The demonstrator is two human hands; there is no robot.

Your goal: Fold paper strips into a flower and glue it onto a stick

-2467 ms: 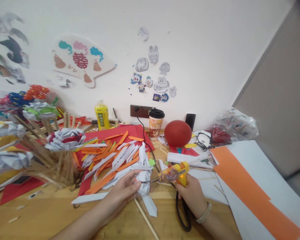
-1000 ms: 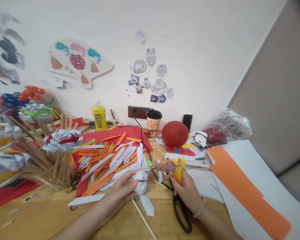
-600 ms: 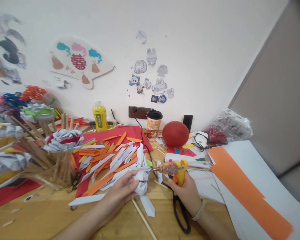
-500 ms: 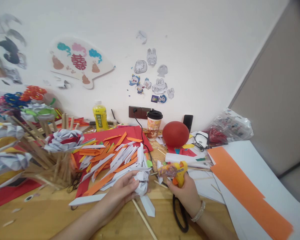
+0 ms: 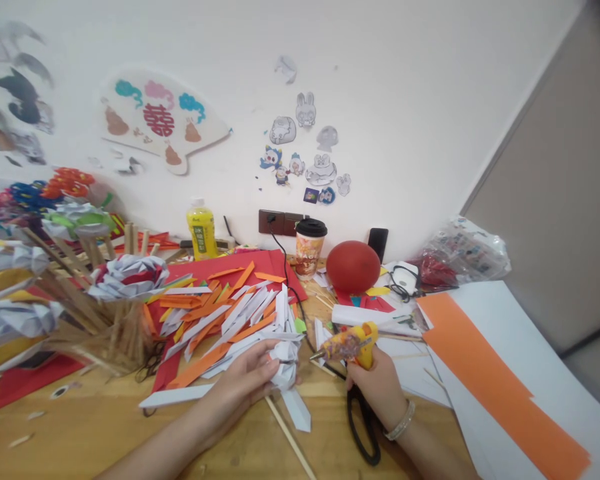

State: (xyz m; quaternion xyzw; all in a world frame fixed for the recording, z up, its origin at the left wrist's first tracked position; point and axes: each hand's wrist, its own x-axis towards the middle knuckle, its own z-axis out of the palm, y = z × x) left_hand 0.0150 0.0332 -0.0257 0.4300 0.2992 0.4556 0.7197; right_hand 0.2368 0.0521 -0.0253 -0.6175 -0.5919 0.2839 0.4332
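Note:
My left hand (image 5: pixel 251 379) is closed around a white folded-paper flower (image 5: pixel 285 367), with a paper strip hanging down from it. A thin wooden stick (image 5: pixel 291 437) runs from below the flower toward the front edge of view. In my right hand (image 5: pixel 379 385) is a yellow hot glue gun (image 5: pixel 353 341), its nozzle pointing left at the flower, a small gap apart. Black scissor handles (image 5: pixel 363 427) show under the right wrist; the blades are hidden. Behind the left hand lies a pile of white and orange folded paper strips (image 5: pixel 230 307).
On the left stand wooden sticks (image 5: pixel 125 333) and finished paper flowers (image 5: pixel 130 275). Along the wall are a yellow drink bottle (image 5: pixel 202 232), a lidded paper cup (image 5: pixel 309 250), a red balloon (image 5: pixel 353 267) and a phone (image 5: pixel 378 244). White sheets with orange paper (image 5: pixel 500 380) cover the right side.
The glue gun in my right hand has moved slightly right, away from the flower, and its nozzle now shows more clearly. My left hand keeps the flower in nearly the same place.

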